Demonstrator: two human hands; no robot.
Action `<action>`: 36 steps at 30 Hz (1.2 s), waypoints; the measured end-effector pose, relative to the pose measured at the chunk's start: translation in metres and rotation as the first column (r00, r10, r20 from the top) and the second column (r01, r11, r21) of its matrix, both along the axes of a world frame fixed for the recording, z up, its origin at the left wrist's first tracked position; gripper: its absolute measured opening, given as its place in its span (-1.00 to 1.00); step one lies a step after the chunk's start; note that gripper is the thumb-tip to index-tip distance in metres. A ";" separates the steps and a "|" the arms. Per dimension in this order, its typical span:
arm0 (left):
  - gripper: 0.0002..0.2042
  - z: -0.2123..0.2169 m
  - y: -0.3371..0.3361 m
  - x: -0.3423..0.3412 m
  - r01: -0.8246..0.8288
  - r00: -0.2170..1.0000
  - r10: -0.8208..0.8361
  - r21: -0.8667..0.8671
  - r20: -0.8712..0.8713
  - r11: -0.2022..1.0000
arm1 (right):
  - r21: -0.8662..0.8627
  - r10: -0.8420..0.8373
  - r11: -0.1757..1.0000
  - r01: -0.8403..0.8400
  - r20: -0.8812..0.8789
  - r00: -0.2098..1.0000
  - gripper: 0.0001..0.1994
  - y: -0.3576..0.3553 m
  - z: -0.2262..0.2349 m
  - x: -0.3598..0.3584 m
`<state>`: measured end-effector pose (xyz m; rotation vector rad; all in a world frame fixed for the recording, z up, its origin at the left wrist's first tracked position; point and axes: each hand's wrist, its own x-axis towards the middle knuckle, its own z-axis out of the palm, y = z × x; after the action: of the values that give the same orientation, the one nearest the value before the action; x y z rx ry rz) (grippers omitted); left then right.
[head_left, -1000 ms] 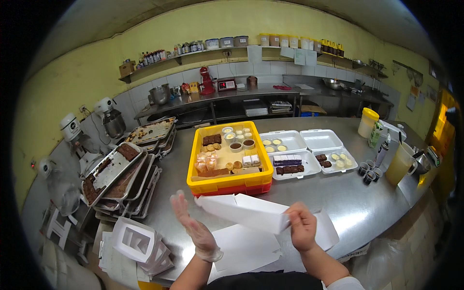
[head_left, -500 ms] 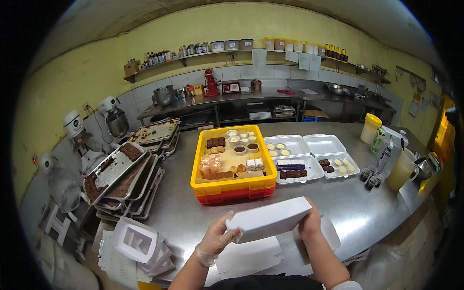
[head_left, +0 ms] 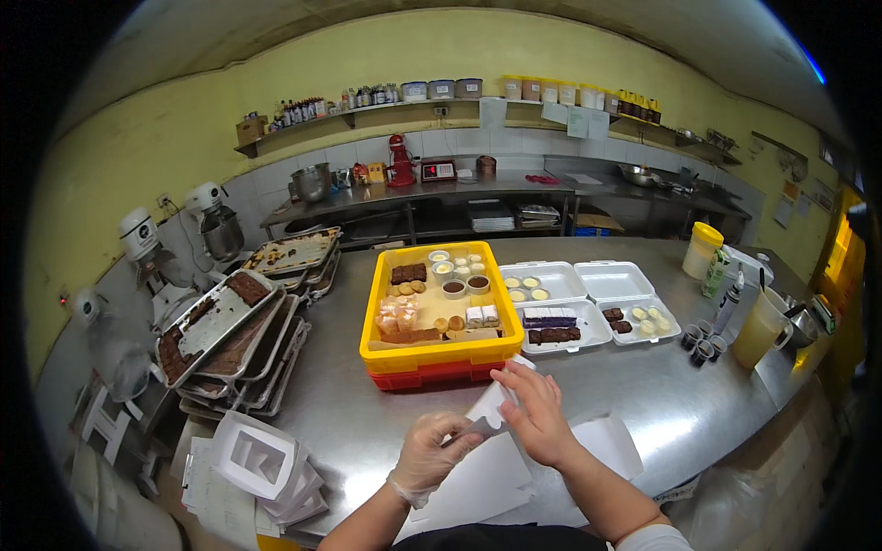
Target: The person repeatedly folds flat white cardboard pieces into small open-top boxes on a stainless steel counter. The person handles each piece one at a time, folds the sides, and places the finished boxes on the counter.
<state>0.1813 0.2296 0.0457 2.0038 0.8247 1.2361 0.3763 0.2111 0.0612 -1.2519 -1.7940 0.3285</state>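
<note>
A white cardboard box (head_left: 490, 404), turned with its narrow end toward me, is held above the near part of the steel table. My left hand (head_left: 428, 455), in a clear plastic glove, grips the near end between thumb and fingers. My bare right hand (head_left: 540, 421) is on the right side, its thumb and fingers at the box's edge. Beneath my hands lies a flat white card sheet (head_left: 473, 487). Another white card piece (head_left: 608, 443) is right of my right forearm. Stacked white box inserts with openings (head_left: 230, 482) sit at the near left.
A yellow crate (head_left: 372, 317) of pastries and small cups stands on a red one (head_left: 446, 375). Open white foam containers (head_left: 597, 331) hold cakes and tarts to its right. Stacked baking trays (head_left: 248, 340) rise at left. A pitcher (head_left: 761, 331) and small dark cups (head_left: 703, 342) stand right.
The box has swung from lying crosswise to pointing away from me. My right hand has moved left and closer to my left hand.
</note>
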 end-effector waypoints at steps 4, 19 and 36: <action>-0.88 -0.002 -0.001 0.003 0.046 0.996 -0.017 -0.333 0.091 0.942 | 0.089 0.098 0.992 -0.088 -0.116 0.988 -0.78 0.002 -0.002 -0.001; -0.90 -0.004 0.005 0.002 -0.033 0.961 0.035 0.010 -0.273 0.999 | 0.477 -0.138 0.879 0.011 0.231 0.963 -0.88 -0.003 -0.020 -0.004; -0.87 -0.020 0.004 0.003 -0.067 0.778 0.449 0.652 -0.439 0.755 | 0.335 -0.112 0.942 -0.021 0.373 0.921 -0.84 -0.005 -0.041 -0.006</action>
<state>0.1848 0.2339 0.0254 2.9775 1.1412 1.1429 0.3702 0.2063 0.0200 -1.1658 -2.0418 -0.2678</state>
